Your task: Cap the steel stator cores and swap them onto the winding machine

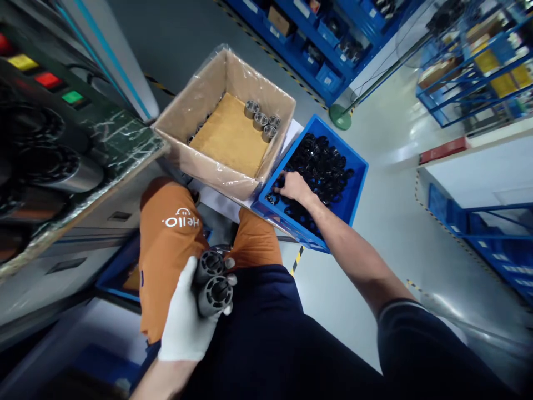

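Observation:
My left hand (187,319), in a white glove, is closed around two dark grey metal cylinders (213,283) held over my lap. My bare right hand (293,186) reaches into a blue plastic crate (356,178) full of several black ring-shaped parts (325,164); its fingers curl down among the parts at the crate's near left corner, and what they grip is hidden. Beside the crate stands a plastic-lined cardboard box (208,94) with a brown cardboard sheet and three metal cylinders (261,119) lined up along its right wall.
A machine with red, yellow and green lights (48,80) and a wrapped shelf juts in at the left. Orange cloth (166,244) covers my knees. Blue storage racks (333,39) line the far wall and the right side. Grey floor with yellow-black tape lies below.

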`<state>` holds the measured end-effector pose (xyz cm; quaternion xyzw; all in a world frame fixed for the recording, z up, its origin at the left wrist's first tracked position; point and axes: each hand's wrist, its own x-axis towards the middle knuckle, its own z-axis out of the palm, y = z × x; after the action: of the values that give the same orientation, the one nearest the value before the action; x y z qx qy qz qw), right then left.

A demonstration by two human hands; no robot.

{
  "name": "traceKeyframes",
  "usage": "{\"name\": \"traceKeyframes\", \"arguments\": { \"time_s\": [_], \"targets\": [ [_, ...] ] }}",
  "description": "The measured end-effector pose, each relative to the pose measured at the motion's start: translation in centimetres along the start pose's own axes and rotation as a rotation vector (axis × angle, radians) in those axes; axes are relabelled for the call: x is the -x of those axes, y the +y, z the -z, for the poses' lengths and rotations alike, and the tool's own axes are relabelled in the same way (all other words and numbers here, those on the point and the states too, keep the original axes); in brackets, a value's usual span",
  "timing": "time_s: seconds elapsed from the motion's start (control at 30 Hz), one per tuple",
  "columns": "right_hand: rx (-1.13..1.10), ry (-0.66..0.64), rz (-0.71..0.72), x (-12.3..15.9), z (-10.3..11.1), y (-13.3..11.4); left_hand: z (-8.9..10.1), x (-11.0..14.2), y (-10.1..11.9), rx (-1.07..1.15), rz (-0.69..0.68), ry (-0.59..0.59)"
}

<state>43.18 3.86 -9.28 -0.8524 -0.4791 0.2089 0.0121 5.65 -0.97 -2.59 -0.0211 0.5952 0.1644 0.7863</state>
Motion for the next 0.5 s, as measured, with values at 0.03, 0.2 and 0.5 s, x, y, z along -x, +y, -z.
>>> {"name": "traceKeyframes", "arguments": {
  "time_s": [0.03,0.2,0.5],
  "targets": [
    [-0.007,0.027,0.006,0.6,0.6,0.2,0.5,0.0,0.0,-0.011,-0.06,-0.042],
    [-0.156,0.237,0.11,7.8,4.4,-1.0,1.1,0.8,0.5,-0.009,-0.326,-0.327],
    [-0.731,0.339,0.792,21.5,3.6,-13.3,-0.8,2.0,0.3,-0.073,-0.672,-0.25]
  ]
}}
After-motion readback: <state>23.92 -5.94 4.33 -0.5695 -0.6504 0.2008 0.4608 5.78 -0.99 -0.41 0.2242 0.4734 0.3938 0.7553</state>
